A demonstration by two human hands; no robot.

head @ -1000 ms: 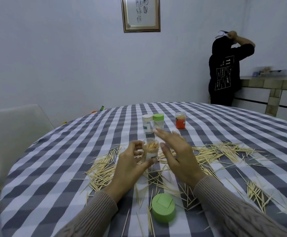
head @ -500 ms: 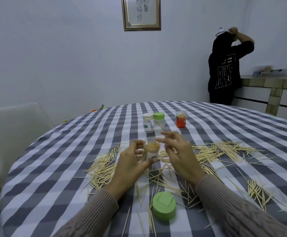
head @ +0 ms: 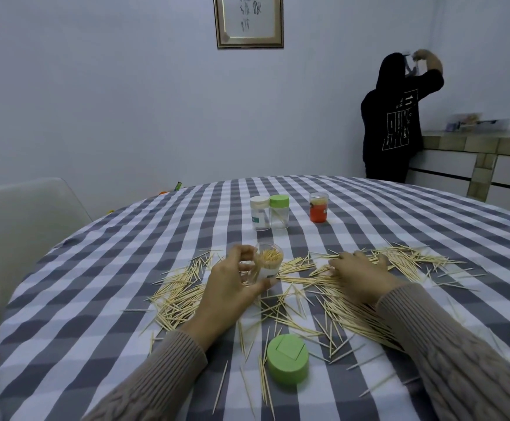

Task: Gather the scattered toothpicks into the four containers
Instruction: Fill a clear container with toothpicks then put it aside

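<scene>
My left hand (head: 229,287) grips a clear open container (head: 268,262) packed with toothpicks, held upright just above the cloth. My right hand (head: 360,273) lies palm down on the scattered toothpicks (head: 332,299) to the right of it, fingers spread toward the far pile. A loose green lid (head: 287,363) sits near me. Farther back stand a white-lidded jar (head: 259,212), a green-lidded jar (head: 279,211) and an orange container (head: 319,207). Toothpicks cover the checked tablecloth (head: 95,299) on both sides of my hands.
A white chair (head: 26,220) stands at the table's left. A person in black (head: 396,117) stands at the back right by a counter (head: 472,147), facing away. A framed picture (head: 249,21) hangs on the wall.
My right hand has dropped from beside the container's mouth to the toothpicks on the right. My left hand keeps hold of the container.
</scene>
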